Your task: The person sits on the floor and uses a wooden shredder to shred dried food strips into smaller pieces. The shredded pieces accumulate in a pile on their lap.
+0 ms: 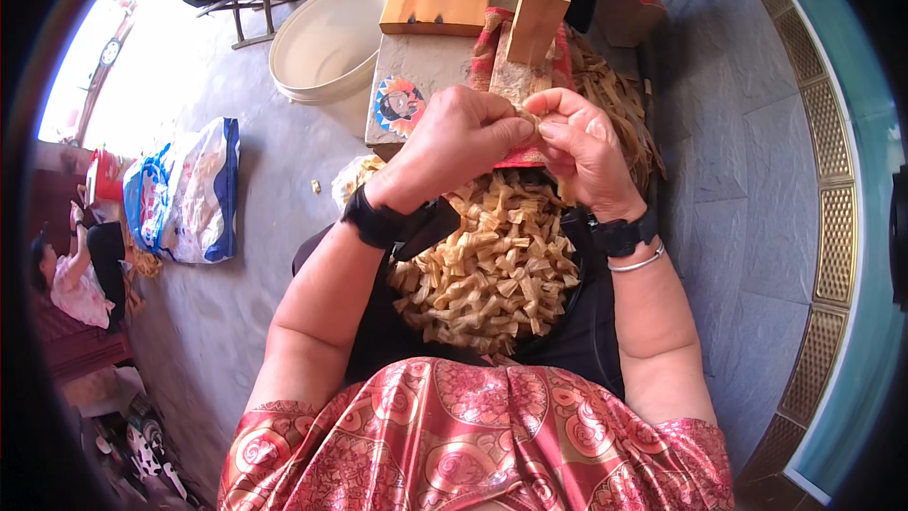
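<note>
My left hand [472, 135] and my right hand [585, 145] meet above the near end of a low grey bench. Between their fingertips they pinch a small tan strip [528, 115], apparently dried leaf or husk; its far part is largely covered by my fingers. Below them, a dark-rimmed container between my legs is heaped with short knotted tan pieces [496, 262]. Just beyond my fingers lies a narrow wooden board [519, 81] over a red patterned cloth [484, 50]. An upright wooden block [539, 21] stands on that board.
Long tan strips [613, 96] hang at the right of the grey bench [440, 60]. A thick wooden board [440, 3] lies farther back. Left are a large cream tub [326, 39], a plastic sack [202, 191] and a seated person [78, 277]. A handled bag [628, 7] sits back right.
</note>
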`<state>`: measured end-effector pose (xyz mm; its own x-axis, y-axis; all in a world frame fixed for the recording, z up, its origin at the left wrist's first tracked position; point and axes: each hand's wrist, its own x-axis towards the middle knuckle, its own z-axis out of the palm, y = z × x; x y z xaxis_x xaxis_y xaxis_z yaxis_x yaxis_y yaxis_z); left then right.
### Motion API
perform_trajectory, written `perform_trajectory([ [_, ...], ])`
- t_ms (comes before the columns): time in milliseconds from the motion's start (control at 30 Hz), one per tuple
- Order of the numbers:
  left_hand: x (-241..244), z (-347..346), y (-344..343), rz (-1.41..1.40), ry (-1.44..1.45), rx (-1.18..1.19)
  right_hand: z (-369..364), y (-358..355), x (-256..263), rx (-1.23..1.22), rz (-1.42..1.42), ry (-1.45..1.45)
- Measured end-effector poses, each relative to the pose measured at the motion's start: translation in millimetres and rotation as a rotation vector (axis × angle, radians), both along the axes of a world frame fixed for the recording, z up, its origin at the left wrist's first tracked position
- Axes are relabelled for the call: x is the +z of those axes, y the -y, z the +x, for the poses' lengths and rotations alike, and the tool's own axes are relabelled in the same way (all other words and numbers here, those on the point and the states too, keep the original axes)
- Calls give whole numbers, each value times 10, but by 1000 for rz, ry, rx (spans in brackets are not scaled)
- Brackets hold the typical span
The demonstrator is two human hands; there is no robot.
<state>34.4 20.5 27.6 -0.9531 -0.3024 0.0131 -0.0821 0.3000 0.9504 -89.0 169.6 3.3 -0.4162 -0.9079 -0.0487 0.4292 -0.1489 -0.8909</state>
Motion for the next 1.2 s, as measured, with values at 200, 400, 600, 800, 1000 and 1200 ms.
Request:
perform_trajectory([
  [200,178,105,52,862,-27,-85,-258,-255,203,-15,25,-383],
  [400,164,105,217,257,100,-160,-218,-263,187,-59,11,-461],
  [600,89,-6,46,-376,-110,-218,-92,-198,165,-17,100,-614],
  [800,143,15,85,-153,243,-360,-170,-178,191,-8,201,-749],
  [1000,-144,-215,195,-511,-91,34,-403,99,29,-217,279,-966],
  [1200,-243,-395,286,-593,-75,208,-430,361,-186,-466,312,-1114],
])
